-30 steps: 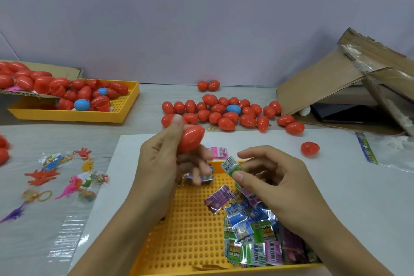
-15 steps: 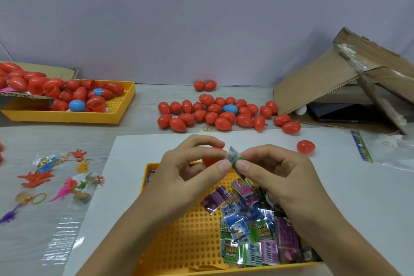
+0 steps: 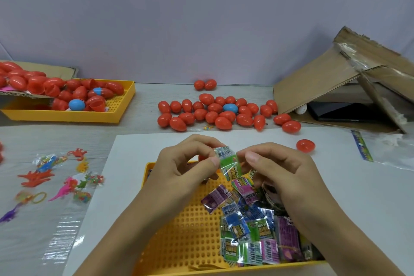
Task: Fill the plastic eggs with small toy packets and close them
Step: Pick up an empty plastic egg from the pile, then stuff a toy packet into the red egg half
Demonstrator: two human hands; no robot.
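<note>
Both hands meet above the far end of the near yellow tray (image 3: pixel 190 231). My left hand (image 3: pixel 186 163) and my right hand (image 3: pixel 275 168) each pinch one side of a small green toy packet (image 3: pixel 228 162) between thumb and forefinger. A sliver of a red plastic egg (image 3: pixel 201 158) shows behind my left fingers; how it is held is hidden. A pile of several coloured packets (image 3: pixel 253 231) fills the tray's right half. Several shut red eggs and a blue one (image 3: pixel 212 112) lie in a cluster beyond the hands.
A lone red egg (image 3: pixel 305 145) lies on the white board (image 3: pixel 112 186). A second yellow tray (image 3: pixel 121 105) at far left holds open egg halves. Bagged toy dinosaurs (image 3: pixel 67 186) lie left. A collapsed cardboard box (image 3: pixel 324 78) stands at right.
My left hand lowered the red egg from in front of me towards the tray and joined my right hand on the green packet, which now sits spread between both hands.
</note>
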